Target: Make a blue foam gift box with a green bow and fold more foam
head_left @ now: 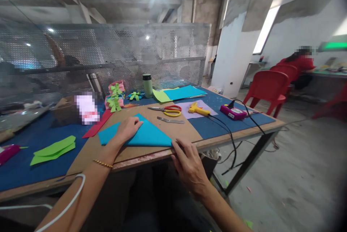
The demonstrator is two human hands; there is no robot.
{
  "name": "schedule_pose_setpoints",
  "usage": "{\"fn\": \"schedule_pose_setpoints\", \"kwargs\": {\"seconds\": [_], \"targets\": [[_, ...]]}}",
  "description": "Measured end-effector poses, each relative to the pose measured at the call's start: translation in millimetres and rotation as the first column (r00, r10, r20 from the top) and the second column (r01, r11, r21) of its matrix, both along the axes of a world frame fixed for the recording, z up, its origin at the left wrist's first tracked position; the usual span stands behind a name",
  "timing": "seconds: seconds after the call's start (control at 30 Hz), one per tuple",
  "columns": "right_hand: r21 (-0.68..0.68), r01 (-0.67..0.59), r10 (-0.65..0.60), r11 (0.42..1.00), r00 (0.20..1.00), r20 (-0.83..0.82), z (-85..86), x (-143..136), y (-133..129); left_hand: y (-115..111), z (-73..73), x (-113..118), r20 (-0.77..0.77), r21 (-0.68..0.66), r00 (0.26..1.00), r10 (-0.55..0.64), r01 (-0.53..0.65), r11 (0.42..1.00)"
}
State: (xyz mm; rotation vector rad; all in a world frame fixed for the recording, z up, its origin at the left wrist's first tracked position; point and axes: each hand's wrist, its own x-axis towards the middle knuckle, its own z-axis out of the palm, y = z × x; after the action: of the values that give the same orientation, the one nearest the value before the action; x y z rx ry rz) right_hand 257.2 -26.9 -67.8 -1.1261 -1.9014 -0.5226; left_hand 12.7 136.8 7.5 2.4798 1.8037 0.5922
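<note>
A sheet of blue paper [151,132], folded into a roughly triangular shape, lies on a brown board [189,130] at the table's front edge. My left hand [128,129] rests on top of the paper with its fingers curled, pressing it down. At the paper's right corner, my right hand [188,159] has its thumb and forefinger closed on the tip. Beyond the paper lie scissors [172,111] with red and yellow handles and a metal blade-like tool [170,120].
Behind are a yellow glue gun [199,110] on lilac paper, a purple box [233,112] with black cables, stacked coloured paper [184,93] and a green bottle [147,85]. Folded green paper [54,149] lies left. A person in red [296,62] sits far right, near red chairs [268,85].
</note>
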Motion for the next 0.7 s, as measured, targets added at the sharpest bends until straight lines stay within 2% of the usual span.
{"fn": "schedule_pose_setpoints", "kwargs": {"seconds": [0.13,0.3,0.5,0.7], "targets": [[0.027,0.108,-0.109,0.994,0.994,0.019,-10.9,0.8,-5.0,0.8,-0.3,0.8,0.006,-0.010,1.000,-0.001,0.001,1.000],[0.056,0.108,-0.109,0.993,0.994,0.023,-17.3,3.6,-4.8,3.0,-2.1,0.7,0.009,-0.015,1.000,0.011,-0.011,1.000],[0.028,0.121,-0.122,0.992,0.992,0.038,-13.9,3.8,-5.8,2.2,-1.8,2.1,-0.002,0.011,1.000,0.012,-0.012,1.000],[-0.057,0.170,-0.166,0.984,0.984,0.071,-4.2,0.9,-9.3,4.3,-1.9,1.7,-0.010,0.023,1.000,0.018,-0.017,1.000]]}}
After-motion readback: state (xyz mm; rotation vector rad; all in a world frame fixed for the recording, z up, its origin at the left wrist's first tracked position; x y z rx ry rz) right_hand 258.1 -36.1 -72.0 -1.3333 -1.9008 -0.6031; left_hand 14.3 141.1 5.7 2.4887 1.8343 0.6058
